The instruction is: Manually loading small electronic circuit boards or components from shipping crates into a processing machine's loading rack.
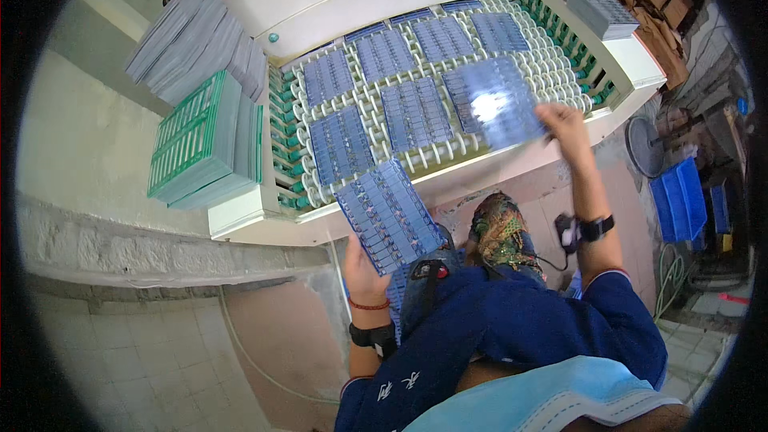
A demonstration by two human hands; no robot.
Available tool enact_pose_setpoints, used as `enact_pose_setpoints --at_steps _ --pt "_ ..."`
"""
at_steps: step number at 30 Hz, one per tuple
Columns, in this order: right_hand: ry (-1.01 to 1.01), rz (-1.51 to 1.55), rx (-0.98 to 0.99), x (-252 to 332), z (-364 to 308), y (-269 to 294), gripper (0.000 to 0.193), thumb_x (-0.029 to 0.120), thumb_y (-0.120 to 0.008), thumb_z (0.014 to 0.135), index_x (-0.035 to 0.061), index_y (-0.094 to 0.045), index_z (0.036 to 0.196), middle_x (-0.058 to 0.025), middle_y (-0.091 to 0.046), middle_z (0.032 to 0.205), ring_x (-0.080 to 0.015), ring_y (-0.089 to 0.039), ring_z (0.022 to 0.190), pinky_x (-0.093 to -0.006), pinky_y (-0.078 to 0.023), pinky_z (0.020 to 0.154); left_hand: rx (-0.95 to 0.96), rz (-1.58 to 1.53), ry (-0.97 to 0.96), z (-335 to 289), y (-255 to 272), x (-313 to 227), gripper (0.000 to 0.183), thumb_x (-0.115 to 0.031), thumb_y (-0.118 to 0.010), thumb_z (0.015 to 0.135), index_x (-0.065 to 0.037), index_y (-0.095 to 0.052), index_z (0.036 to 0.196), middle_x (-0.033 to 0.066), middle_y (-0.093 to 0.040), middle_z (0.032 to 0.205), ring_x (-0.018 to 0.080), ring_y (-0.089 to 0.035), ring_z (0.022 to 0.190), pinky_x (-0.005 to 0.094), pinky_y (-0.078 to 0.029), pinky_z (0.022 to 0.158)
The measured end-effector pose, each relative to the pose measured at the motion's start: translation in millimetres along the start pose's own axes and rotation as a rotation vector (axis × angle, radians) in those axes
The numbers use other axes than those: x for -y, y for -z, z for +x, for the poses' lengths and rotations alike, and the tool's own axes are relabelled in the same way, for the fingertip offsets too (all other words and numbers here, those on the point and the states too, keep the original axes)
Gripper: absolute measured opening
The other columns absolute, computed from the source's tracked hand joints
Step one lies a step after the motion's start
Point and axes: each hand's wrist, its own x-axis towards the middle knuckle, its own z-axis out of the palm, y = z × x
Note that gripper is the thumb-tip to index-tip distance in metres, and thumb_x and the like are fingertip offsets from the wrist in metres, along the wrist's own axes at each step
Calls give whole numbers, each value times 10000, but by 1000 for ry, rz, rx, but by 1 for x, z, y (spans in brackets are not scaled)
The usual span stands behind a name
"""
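My left hand grips the lower left edge of a blue circuit board panel, held tilted in front of the roller conveyor. Further right, my right hand pinches the right edge of a second blue panel. A bright glare covers part of that panel, which is over the front right of the rollers; whether it touches them I cannot tell. Several similar panels, such as a blue panel at the front left, lie in rows on the white roller discs.
Grey panels and a green-faced stack stand left of the conveyor. More stacked panels rest on its far right corner. Cardboard scraps, a round black stool and a blue bin are to the right.
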Motion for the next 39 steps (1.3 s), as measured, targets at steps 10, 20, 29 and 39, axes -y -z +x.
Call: enact_pose_setpoints --at_steps 10,20,29,39 --pt "417 -917 -325 -6 42 28 190 213 -667 754 59 -679 864 -149 -643 793 -232 -611 667 -327 -469 625 -131 231 -4 -1 0 4 361 -144 -381 918 72 -424 1203 166 -539 1152 259 -540 1038 378 -428 903" --pt "-296 371 809 25 -98 -114 153 144 -663 803 -5 -627 816 -41 -617 693 -75 -572 577 -202 -457 513 -116 320 -7 13 -6 3 336 -106 -419 916 72 -422 1201 163 -541 1144 227 -565 1003 348 -461 868" --pt "-352 375 625 17 -94 -135 170 176 -631 831 10 -620 797 -5 -583 639 -61 -533 487 -178 -423 443 -158 273 -69 9 9 0 336 -105 -439 915 89 -425 1190 148 -553 1127 216 -543 1032 356 -425 909" --pt "-312 372 394 -6 -64 -111 212 175 -637 826 -32 -600 799 -29 -575 624 -77 -534 493 -196 -449 424 -298 1290 -331 46 30 -57 425 -75 -551 851 72 -414 1225 126 -614 955 192 -608 786 281 -485 671"
